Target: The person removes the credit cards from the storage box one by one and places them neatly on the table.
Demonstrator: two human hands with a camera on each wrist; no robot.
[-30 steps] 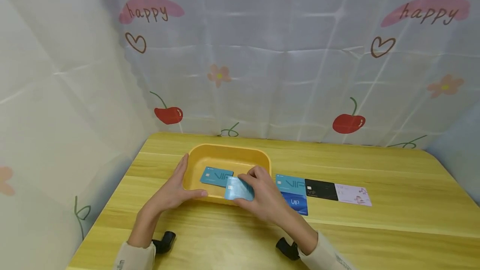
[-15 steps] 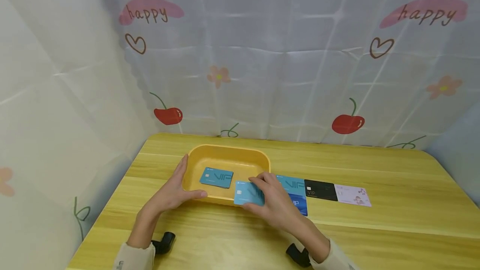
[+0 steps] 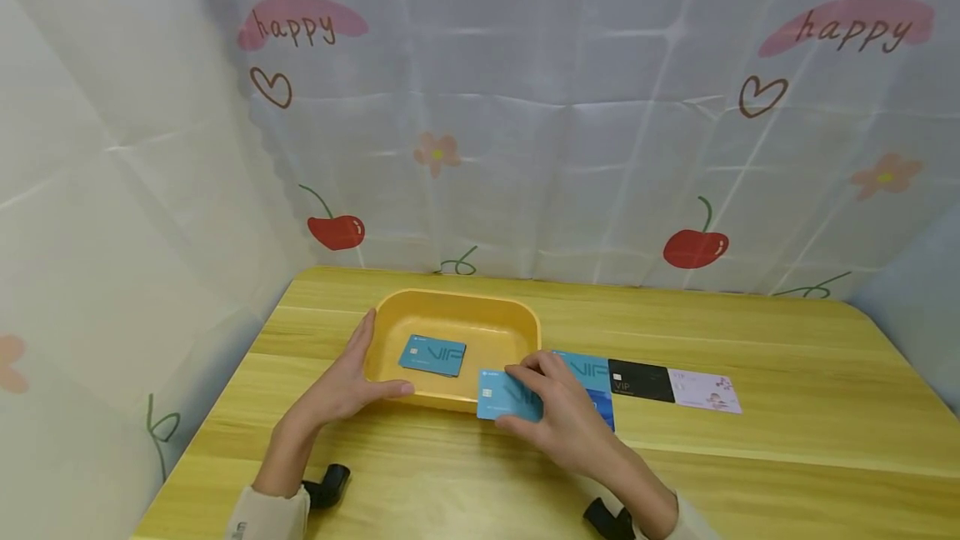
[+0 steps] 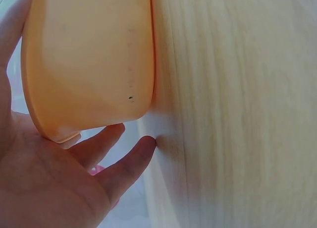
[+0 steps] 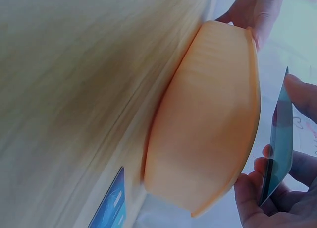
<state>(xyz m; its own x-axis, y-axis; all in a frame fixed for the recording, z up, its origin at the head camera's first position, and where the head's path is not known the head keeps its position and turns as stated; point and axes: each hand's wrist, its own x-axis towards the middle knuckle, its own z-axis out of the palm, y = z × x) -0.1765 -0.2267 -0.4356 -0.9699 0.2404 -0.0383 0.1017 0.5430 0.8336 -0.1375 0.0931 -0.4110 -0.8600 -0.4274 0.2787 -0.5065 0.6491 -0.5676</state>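
Black wrist pieces [image 3: 328, 487] sit beside cream sleeves [image 3: 273, 517].

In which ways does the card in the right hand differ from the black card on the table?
The held card is light blue, whereas the black card is dark. The right hand pinches the held card above the table, whereas the black card lies flat on it. Both show a small chip.

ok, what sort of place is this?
Probably a screened-off booth for tabletop work: printed sheeting hangs behind and left of a wood-grain table, which bears a yellow tray and a row of cards.
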